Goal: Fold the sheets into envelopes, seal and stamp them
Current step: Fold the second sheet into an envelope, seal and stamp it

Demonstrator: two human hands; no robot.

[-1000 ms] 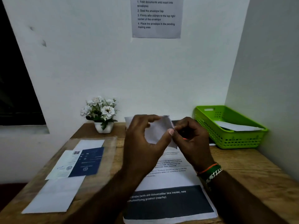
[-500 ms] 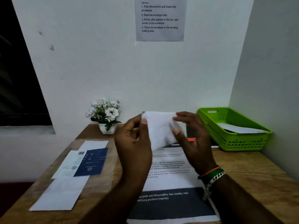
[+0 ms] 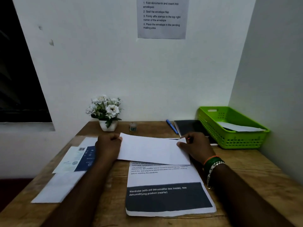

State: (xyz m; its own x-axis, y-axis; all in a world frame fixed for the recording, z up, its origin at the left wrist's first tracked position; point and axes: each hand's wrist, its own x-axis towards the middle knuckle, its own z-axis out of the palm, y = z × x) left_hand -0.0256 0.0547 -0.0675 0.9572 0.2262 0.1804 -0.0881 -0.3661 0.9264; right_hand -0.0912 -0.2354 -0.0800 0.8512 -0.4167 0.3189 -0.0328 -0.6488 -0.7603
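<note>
Two hands hold a white envelope (image 3: pixel 153 150) low over the desk (image 3: pixel 255 169): left hand (image 3: pixel 109 147) grips its left end, right hand (image 3: pixel 196 147) pinches its right end. It overlaps a printed sheet (image 3: pixel 165 190).

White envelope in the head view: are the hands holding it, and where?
Yes. The left hand grips the white envelope at its left end; the right hand pinches its right end, thumb on top.

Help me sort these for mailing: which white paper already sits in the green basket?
The white sheet lying inside the green basket at the desk's far right. The other papers lie on the desk or are held by the hands.
</note>
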